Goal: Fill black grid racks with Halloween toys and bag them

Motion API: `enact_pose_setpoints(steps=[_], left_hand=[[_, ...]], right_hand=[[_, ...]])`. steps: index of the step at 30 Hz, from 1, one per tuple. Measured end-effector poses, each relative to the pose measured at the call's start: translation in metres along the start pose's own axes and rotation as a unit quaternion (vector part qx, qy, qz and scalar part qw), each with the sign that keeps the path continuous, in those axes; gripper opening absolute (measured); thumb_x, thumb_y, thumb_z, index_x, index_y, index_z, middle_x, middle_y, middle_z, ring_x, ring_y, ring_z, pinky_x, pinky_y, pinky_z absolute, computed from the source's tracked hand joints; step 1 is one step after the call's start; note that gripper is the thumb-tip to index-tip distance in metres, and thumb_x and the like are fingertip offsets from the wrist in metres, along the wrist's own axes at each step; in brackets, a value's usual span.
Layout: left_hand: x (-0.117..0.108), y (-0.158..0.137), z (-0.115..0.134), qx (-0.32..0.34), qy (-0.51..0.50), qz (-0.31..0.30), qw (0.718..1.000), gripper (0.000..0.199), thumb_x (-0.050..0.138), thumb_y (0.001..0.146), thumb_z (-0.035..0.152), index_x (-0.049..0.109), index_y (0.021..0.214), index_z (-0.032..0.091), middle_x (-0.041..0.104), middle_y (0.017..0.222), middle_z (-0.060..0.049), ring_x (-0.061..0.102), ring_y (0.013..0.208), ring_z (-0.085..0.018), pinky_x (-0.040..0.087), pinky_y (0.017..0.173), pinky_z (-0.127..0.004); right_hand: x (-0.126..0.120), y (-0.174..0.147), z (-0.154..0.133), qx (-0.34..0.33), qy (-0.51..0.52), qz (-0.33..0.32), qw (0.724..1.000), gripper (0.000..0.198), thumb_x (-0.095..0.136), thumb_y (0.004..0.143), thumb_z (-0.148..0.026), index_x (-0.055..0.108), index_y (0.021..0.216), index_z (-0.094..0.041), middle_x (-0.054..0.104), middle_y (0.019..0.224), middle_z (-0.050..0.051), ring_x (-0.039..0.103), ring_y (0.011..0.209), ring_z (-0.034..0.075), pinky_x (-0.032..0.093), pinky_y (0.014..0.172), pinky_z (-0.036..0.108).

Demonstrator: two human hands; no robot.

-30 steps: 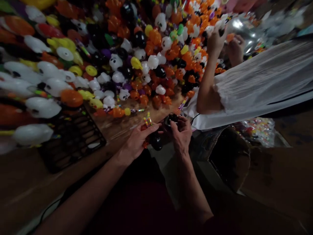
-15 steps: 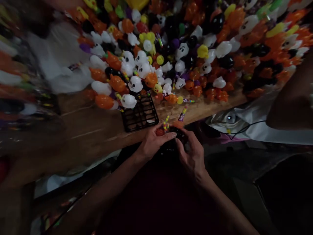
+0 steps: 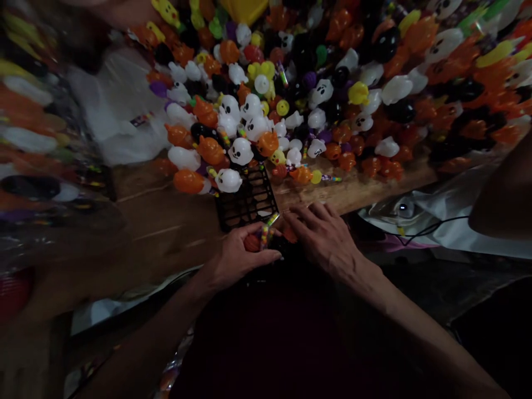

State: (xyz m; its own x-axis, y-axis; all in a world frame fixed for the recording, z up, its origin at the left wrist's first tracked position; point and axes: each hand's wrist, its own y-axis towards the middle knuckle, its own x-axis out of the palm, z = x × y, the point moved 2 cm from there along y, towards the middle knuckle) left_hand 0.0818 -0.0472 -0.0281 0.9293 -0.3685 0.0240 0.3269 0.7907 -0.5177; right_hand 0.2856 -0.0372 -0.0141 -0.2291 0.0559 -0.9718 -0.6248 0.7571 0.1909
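Note:
My left hand (image 3: 235,257) is closed around a reddish-orange ribbed ball (image 3: 251,243) and a clear tube of small coloured candies (image 3: 266,235), which tilts up to the right. Its thumb lies across below them. Close on the right, my right hand (image 3: 322,235) is turned back-up with its fingers bent down. Under those fingers an orange piece (image 3: 290,235) shows in part; the rest of what they touch is hidden in shadow. Just beyond my left hand, a black plastic grid tray (image 3: 245,206) lies at the edge of the wooden table (image 3: 166,221).
Many Halloween-style toy heads cover the table's far side, among them a white ghost (image 3: 240,151) and an orange cat-like head (image 3: 210,150). A white plastic bag (image 3: 118,111) sits at left. At right lie white cloth (image 3: 453,230) and a black cable (image 3: 428,226).
My left hand has shifted left and slightly down with the ball and candy tube. My right hand has turned palm-down, its fingers reaching left. The second candy tube no longer shows.

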Motion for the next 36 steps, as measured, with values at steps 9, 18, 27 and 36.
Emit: enact_pose_setpoints(steps=[9,18,27,36], left_hand=[[-0.01,-0.009,0.005,-0.011,-0.148,0.011,0.989,0.041,0.085,0.074,0.039,0.07,0.106,0.017,0.077,0.084,-0.007,0.07,0.071,-0.017,0.054,0.072,-0.024],[-0.035,-0.011,0.017,0.109,0.019,0.138,0.984,0.059,0.084,0.078,0.035,0.068,0.134,0.024,0.075,0.12,-0.009,0.072,0.098,-0.022,0.058,0.084,-0.027],[-0.042,-0.006,0.006,0.149,-0.058,0.147,0.976,0.059,0.087,0.073,0.03,0.071,0.129,0.024,0.071,0.129,-0.008,0.072,0.103,-0.024,0.058,0.086,-0.026],[-0.065,-0.004,-0.022,0.049,-0.28,0.089,0.955,0.061,0.08,0.074,0.047,0.067,0.125,0.015,0.075,0.076,-0.007,0.069,0.068,-0.021,0.057,0.064,-0.028]], right_hand=[[-0.005,-0.016,0.038,0.051,0.122,0.086,0.988,0.013,0.055,0.102,-0.027,0.067,0.102,-0.022,0.074,0.083,0.003,0.058,0.072,0.017,0.046,0.068,0.031],[0.003,0.028,0.032,0.072,0.198,0.135,0.968,0.032,0.048,0.102,-0.023,0.065,0.129,-0.022,0.072,0.094,0.008,0.07,0.08,0.019,0.056,0.065,0.032],[0.003,0.077,0.013,0.202,0.336,0.222,0.893,0.015,0.07,0.091,-0.033,0.072,0.099,-0.021,0.075,0.088,0.002,0.068,0.076,0.014,0.055,0.068,0.026],[0.031,0.107,-0.005,0.092,0.343,0.198,0.914,0.018,0.057,0.099,-0.029,0.071,0.107,-0.021,0.075,0.101,0.006,0.07,0.091,0.017,0.058,0.084,0.032]])
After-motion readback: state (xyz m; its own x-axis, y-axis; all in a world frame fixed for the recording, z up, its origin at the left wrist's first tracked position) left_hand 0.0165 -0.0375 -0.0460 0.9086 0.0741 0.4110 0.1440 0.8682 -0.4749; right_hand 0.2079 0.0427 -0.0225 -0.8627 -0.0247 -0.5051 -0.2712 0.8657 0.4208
